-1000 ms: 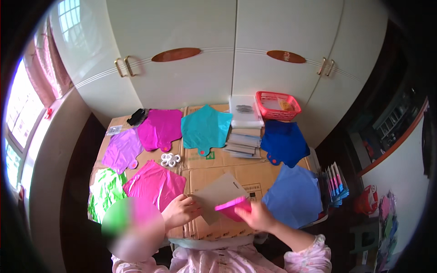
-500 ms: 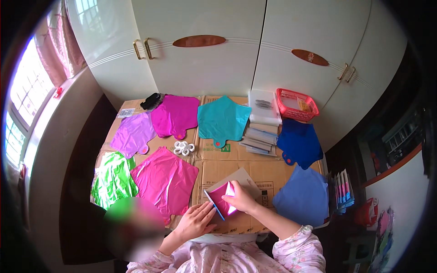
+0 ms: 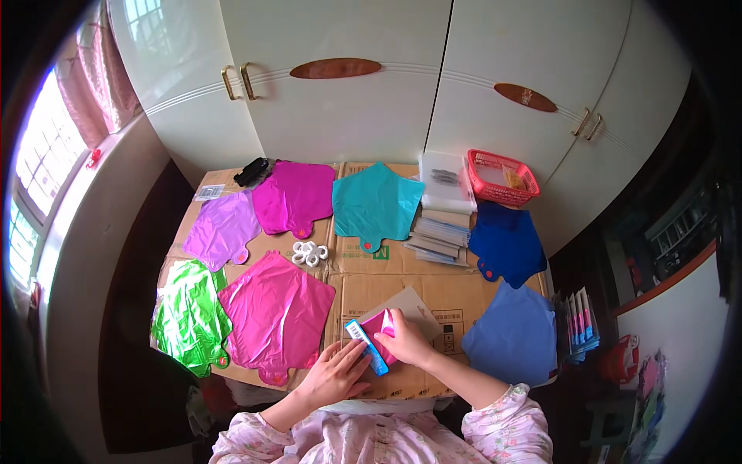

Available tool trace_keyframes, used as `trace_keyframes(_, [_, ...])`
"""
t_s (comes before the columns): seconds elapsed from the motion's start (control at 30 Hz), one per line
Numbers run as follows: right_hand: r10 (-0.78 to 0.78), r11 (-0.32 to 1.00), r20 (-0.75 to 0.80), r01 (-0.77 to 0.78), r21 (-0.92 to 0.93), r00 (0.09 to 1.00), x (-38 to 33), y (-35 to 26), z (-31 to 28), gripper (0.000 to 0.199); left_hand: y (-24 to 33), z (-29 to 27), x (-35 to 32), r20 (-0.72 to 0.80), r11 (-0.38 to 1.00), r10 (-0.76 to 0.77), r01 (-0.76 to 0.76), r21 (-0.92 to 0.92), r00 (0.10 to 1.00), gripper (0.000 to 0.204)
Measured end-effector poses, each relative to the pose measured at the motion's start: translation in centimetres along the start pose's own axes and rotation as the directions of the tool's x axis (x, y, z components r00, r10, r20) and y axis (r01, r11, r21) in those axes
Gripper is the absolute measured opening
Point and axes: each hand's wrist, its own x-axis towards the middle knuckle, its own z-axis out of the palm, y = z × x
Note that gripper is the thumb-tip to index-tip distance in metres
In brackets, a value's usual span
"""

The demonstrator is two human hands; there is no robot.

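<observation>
1. Lying flat at your far left: green foil sheet (image 3: 188,317), spreading its outline, probably for easy telling by colour.
2. White label (image 3: 210,192), sitting on the cardboard (image 3: 398,271); its print is proving too small to read.
3. Pink foil sheet (image 3: 278,309), resting beside the green one.
4. White rings (image 3: 310,254), clustering together, seemingly to stop them straying.
5. Your left hand (image 3: 336,373), resting its extended fingers on the blue strip without closing round it, apparently steadying it.
6. Blue strip (image 3: 366,346), showing a barcode label; no wording is reading clearly.
7. Small pink packet (image 3: 373,329), lying between your hands, over a grey card (image 3: 412,301).
8. Your right hand (image 3: 403,340), pinching the packet narrowly, thumb on top.
9. Card stack (image 3: 440,238), piling untidily, perhaps for quick reach.
10. Pale-blue sheet (image 3: 510,329), lying flat, showing no lettering.
</observation>
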Motion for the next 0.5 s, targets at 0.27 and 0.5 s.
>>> trace_keyframes(0.27, [0.047,0.972,0.183,-0.003,-0.234,0.982,0.5,-2.3,-1.9,0.056,-1.0,-0.6,0.9,0.061,0.995,0.103,-0.103,0.003,0.993,0.051])
trace_keyframes(0.5, [-0.368,0.697,0.49,0.583,-0.418,0.791,1.8,0.0,-7.6,0.073,-1.0,-1.2,1.6,0.104,0.989,0.146,-0.149,0.021,0.984,0.05])
